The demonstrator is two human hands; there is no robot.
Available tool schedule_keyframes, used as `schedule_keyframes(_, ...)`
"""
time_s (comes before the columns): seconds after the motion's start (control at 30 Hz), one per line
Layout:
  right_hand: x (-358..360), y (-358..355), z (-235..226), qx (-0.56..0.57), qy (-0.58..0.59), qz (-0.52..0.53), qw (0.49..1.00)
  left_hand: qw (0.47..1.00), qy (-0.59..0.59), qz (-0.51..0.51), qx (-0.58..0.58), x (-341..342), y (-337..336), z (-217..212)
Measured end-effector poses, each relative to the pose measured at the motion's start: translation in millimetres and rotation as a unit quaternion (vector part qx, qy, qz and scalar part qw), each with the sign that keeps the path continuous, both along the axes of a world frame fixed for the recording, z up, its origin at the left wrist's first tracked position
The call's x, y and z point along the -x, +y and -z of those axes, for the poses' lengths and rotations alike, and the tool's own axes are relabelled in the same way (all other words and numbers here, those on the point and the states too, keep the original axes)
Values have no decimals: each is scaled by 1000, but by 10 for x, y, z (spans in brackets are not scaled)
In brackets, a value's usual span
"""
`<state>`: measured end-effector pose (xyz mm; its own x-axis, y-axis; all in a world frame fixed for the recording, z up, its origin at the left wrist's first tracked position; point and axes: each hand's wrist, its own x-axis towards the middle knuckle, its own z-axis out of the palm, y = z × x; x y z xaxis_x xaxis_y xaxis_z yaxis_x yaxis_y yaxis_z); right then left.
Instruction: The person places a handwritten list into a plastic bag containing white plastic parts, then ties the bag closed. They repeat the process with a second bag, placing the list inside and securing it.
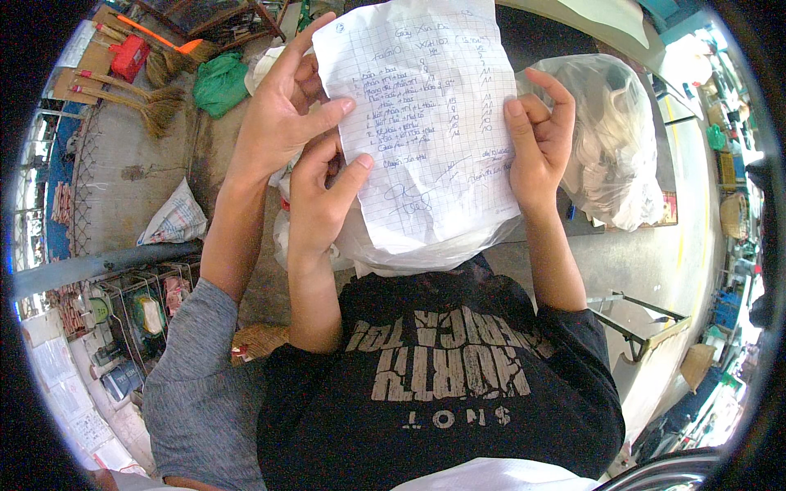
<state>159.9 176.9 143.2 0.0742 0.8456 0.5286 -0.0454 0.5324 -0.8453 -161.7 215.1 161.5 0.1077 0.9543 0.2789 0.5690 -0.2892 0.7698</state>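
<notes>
A crumpled white squared sheet of paper [426, 123] with handwriting is held up in front of my black T-shirt. My left hand [327, 192] pinches its left edge, thumb on top. At the right edge my right hand [536, 143] grips it, with the index finger bent. Another person's hand [282, 106], on an arm in a grey sleeve [205, 368] coming from the lower left, holds the sheet's upper left part with its thumb on the paper. A white plastic bag [360, 245] shows under the sheet's lower edge; I cannot tell who holds it.
A clear plastic bag [614, 147] of pale things sits at the right. Straw brooms [155, 98], a green bag [219, 82] and a red box [129, 56] lie at the top left. A woven sack [176, 217] and wire rack [139, 311] are on the left, a metal frame [647, 327] on the right.
</notes>
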Motion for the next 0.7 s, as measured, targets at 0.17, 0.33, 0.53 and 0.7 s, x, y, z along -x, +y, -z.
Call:
schedule_keyframes(0.17, 10, -1, -1, -2, 3, 0, 1000, 1000, -1, 0, 0, -1, 5, -4)
schedule_keyframes(0.33, 8, -1, -2, -5, 8, -5, 1000, 1000, 2, 1, 0, 3, 10, 1)
schedule_keyframes(0.53, 12, 7, 8, -8, 10, -2, 1000, 1000, 2, 3, 0, 10, 13, 11)
schedule_keyframes(0.7, 2, 5, 9, -6, 1, 2, 1000, 1000, 4, 6, -6, 17, 9, 2)
